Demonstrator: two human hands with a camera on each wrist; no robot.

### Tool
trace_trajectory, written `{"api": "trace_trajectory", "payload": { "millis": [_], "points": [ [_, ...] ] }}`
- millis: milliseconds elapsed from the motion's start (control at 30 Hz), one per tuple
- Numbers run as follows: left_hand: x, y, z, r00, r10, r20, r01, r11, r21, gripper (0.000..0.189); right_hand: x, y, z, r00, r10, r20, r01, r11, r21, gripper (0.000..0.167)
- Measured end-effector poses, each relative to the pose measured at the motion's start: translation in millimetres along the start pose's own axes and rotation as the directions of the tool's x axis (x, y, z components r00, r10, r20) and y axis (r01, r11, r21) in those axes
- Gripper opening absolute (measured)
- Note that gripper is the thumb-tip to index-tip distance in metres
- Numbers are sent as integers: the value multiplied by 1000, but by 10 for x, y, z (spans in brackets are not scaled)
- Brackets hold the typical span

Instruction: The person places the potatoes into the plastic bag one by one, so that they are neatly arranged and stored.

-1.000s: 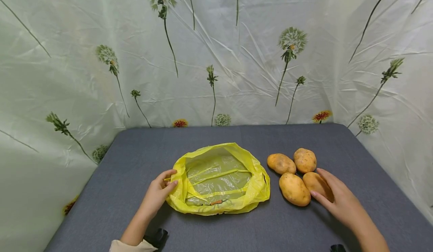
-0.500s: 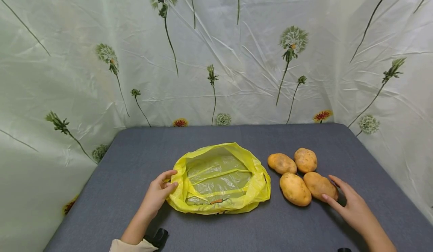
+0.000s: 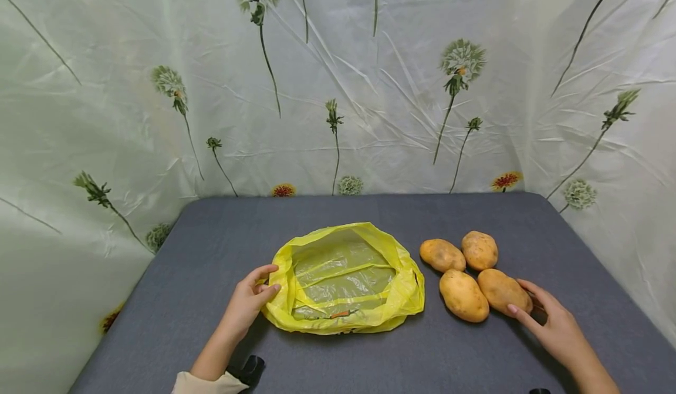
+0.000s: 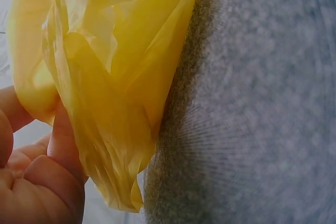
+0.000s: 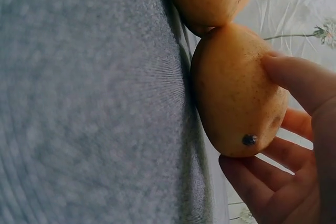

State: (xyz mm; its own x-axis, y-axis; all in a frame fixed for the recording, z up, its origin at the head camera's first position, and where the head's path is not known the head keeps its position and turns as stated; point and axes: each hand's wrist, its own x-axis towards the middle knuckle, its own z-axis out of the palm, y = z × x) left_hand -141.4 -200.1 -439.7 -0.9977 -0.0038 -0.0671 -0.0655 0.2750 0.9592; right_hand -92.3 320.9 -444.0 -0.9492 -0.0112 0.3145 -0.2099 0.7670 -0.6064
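A yellow plastic bag (image 3: 409,288) sits mid-table, its mouth spread wide. My left hand (image 3: 252,297) pinches the bag's left rim; in the left wrist view the thumb (image 4: 58,179) and fingers lie on either side of the thin plastic (image 4: 121,87). On the right, several potatoes lie in a close group. The nearest-right potato (image 3: 504,291) is gripped at its right end by my right hand (image 3: 560,326). In the right wrist view, the thumb presses one side of this potato (image 5: 236,93) and the fingers curl around its end.
Left of the gripped potato is a large potato (image 3: 463,296). Two more, a long potato (image 3: 442,255) and a rounder potato (image 3: 479,250), lie behind. The grey cloth-covered table (image 3: 338,364) ends at a flower-patterned curtain (image 3: 380,118).
My right hand has shifted right, from over the potato to its right end, uncovering more of it. My left hand and the bag stay nearly in place.
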Motion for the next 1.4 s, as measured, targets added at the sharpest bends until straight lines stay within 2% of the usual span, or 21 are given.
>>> {"api": "trace_trajectory", "payload": {
  "millis": [333,433,767,1000,1400],
  "points": [
    [2,5,4,1000,1,-1,-1,1000,-14,41,15,-34,-9,986,-93,-136,94,996,2,50],
    [0,3,3,1000,-8,-2,8,1000,-11,41,37,-53,-28,983,-101,-151,101,995,-2,51],
    [-4,7,5,1000,-20,3,20,1000,-5,42,117,-197,-79,981,-117,-152,113,993,-32,54],
    [-2,0,1,1000,-19,7,19,1000,-24,42,240,-374,-61,972,-183,-150,179,983,-41,57],
    [-13,17,-5,1000,-14,16,14,999,-35,42,525,-690,28,928,-352,-119,349,936,-47,64]
  ]
}}
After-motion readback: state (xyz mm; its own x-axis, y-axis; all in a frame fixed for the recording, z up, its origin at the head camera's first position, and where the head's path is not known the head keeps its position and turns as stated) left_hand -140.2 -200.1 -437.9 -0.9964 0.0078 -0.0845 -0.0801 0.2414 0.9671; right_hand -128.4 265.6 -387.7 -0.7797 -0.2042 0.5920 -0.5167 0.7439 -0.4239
